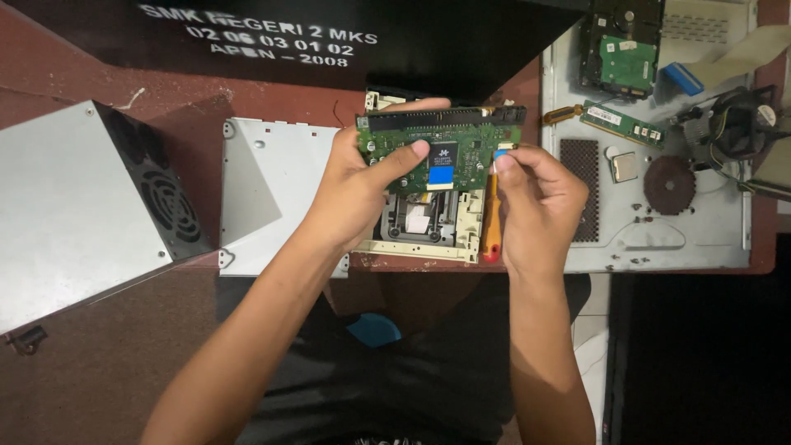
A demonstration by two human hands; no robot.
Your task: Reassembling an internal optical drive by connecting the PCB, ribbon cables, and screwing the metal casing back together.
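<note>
Two hands hold one green circuit board [441, 148]; left hand [362, 185] grips it, right hand [535, 198] pinches its three o'clock edge; tugging could tear the blue ribbon [441, 175].

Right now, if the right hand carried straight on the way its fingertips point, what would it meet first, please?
The right hand points up and left, and its fingertips already pinch the right edge of the green circuit board. So it would likely press straight into that board, which the left hand holds from the other side.
</note>
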